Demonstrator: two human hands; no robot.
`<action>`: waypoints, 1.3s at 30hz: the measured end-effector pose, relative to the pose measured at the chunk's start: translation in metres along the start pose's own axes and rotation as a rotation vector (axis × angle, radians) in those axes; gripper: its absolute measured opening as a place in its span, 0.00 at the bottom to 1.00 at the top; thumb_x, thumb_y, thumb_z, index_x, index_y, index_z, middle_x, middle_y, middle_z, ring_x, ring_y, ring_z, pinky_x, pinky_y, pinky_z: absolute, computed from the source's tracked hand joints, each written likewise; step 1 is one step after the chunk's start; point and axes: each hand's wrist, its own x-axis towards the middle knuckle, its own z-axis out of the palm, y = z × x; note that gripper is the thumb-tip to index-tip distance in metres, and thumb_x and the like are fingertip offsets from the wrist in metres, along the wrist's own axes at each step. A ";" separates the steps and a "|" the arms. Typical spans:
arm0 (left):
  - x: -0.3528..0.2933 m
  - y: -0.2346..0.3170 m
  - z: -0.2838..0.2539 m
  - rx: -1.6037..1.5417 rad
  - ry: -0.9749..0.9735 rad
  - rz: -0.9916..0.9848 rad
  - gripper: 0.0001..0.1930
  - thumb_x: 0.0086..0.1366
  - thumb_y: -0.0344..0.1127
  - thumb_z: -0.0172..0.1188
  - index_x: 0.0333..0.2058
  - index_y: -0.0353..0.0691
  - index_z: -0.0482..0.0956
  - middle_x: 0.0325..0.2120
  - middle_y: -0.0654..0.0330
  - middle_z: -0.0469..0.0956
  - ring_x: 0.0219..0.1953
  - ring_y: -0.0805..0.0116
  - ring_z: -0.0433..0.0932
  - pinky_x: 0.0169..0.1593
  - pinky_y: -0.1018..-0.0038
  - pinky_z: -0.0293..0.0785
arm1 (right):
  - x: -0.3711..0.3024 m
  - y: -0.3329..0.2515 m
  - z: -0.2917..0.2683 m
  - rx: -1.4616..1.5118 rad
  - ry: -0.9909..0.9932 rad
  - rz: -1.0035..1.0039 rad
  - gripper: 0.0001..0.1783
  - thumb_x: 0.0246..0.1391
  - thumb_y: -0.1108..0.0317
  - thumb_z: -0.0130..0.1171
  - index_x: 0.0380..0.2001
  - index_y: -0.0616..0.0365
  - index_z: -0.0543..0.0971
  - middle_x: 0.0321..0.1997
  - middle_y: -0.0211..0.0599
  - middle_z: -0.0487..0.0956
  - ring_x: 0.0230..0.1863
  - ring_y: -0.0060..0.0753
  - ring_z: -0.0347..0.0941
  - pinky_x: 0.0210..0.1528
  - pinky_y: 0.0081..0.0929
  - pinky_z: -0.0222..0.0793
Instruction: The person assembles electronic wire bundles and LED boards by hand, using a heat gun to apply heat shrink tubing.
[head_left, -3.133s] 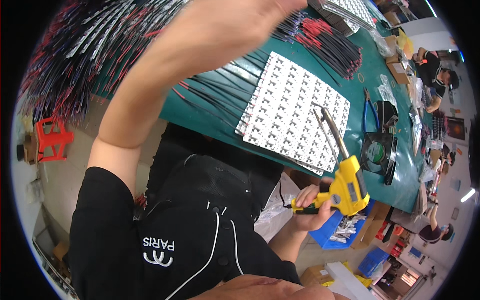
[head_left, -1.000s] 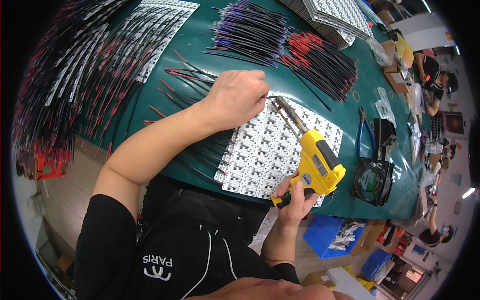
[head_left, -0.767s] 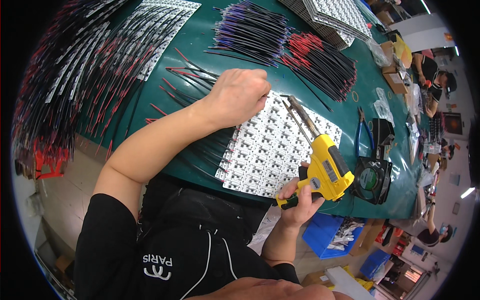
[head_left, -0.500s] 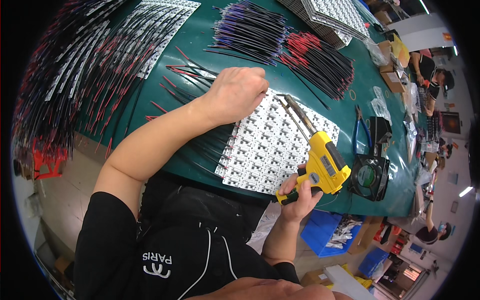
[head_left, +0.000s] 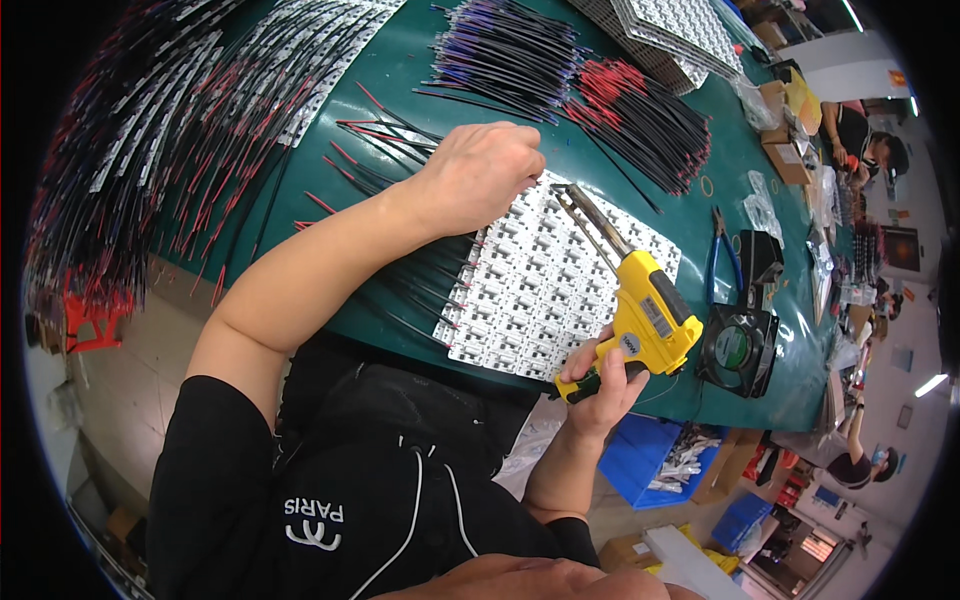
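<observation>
At the centre right of the frame we see the yellow soldering gun (head_left: 650, 318), its metal tip over the white panel (head_left: 545, 290); our right grip (head_left: 600, 375) clasps its handle. Our left grip (head_left: 478, 172) is closed on thin wires (head_left: 400, 180).

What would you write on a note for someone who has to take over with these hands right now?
Left hand: closed, pinching something small at the top edge of the white panel; I cannot tell what.
Right hand: gripping the yellow soldering gun, its tip over the panel near the left hand.
Panel lies on the green table, with black wires running out from its left edge.
More loose wires are piled further back.
Done: wires already sit along the panel's left edge. Left: I cannot tell how many spots remain.
</observation>
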 end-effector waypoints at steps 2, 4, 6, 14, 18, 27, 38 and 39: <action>0.001 0.000 0.000 0.005 -0.005 0.001 0.03 0.51 0.29 0.60 0.25 0.36 0.77 0.24 0.59 0.71 0.32 0.59 0.74 0.33 0.65 0.70 | -0.001 -0.001 -0.003 0.001 -0.017 0.000 0.16 0.53 0.72 0.48 0.44 0.68 0.63 0.28 0.42 0.69 0.15 0.24 0.66 0.15 0.21 0.67; 0.002 0.001 0.002 0.010 -0.010 0.003 0.03 0.51 0.29 0.60 0.25 0.36 0.77 0.24 0.59 0.71 0.32 0.59 0.74 0.33 0.65 0.70 | 0.000 0.001 -0.006 0.001 -0.034 -0.010 0.16 0.53 0.72 0.48 0.44 0.67 0.62 0.28 0.42 0.69 0.15 0.24 0.66 0.15 0.21 0.67; 0.002 0.002 0.004 0.016 -0.004 0.012 0.03 0.51 0.29 0.60 0.25 0.36 0.77 0.24 0.60 0.71 0.33 0.60 0.73 0.33 0.65 0.70 | 0.002 0.001 -0.004 0.003 -0.053 -0.020 0.16 0.53 0.72 0.47 0.45 0.67 0.62 0.27 0.41 0.69 0.15 0.24 0.66 0.16 0.21 0.67; 0.005 0.008 0.007 0.031 0.008 0.030 0.03 0.51 0.29 0.59 0.24 0.36 0.76 0.23 0.60 0.70 0.32 0.60 0.72 0.33 0.66 0.70 | 0.004 -0.006 0.001 -0.132 0.037 0.001 0.18 0.52 0.66 0.49 0.40 0.72 0.64 0.19 0.40 0.67 0.13 0.24 0.62 0.15 0.19 0.64; 0.006 0.011 0.009 0.070 0.034 0.073 0.03 0.50 0.28 0.58 0.21 0.37 0.74 0.22 0.60 0.68 0.30 0.60 0.71 0.31 0.66 0.70 | 0.005 -0.009 0.002 -0.164 0.057 -0.025 0.18 0.52 0.66 0.49 0.40 0.71 0.64 0.18 0.39 0.67 0.13 0.24 0.63 0.15 0.19 0.63; 0.011 0.015 0.011 0.083 0.045 0.106 0.04 0.49 0.28 0.58 0.19 0.38 0.73 0.21 0.60 0.68 0.29 0.61 0.70 0.30 0.67 0.69 | 0.013 -0.011 -0.033 0.110 -0.042 -0.046 0.18 0.53 0.66 0.47 0.42 0.70 0.63 0.21 0.41 0.69 0.12 0.25 0.62 0.14 0.21 0.63; 0.025 -0.005 -0.052 -0.019 -0.186 -0.267 0.05 0.48 0.28 0.62 0.26 0.36 0.79 0.27 0.56 0.76 0.33 0.58 0.75 0.39 0.67 0.70 | 0.013 0.001 -0.052 0.255 0.063 -0.166 0.22 0.59 0.54 0.40 0.44 0.63 0.62 0.13 0.29 0.61 0.14 0.22 0.59 0.18 0.18 0.57; 0.024 -0.004 -0.064 0.051 -0.123 -0.290 0.05 0.48 0.28 0.62 0.26 0.36 0.79 0.27 0.56 0.77 0.33 0.58 0.75 0.40 0.67 0.70 | 0.012 0.001 -0.050 0.252 0.073 -0.186 0.22 0.59 0.54 0.40 0.45 0.63 0.62 0.13 0.29 0.61 0.14 0.22 0.58 0.18 0.18 0.57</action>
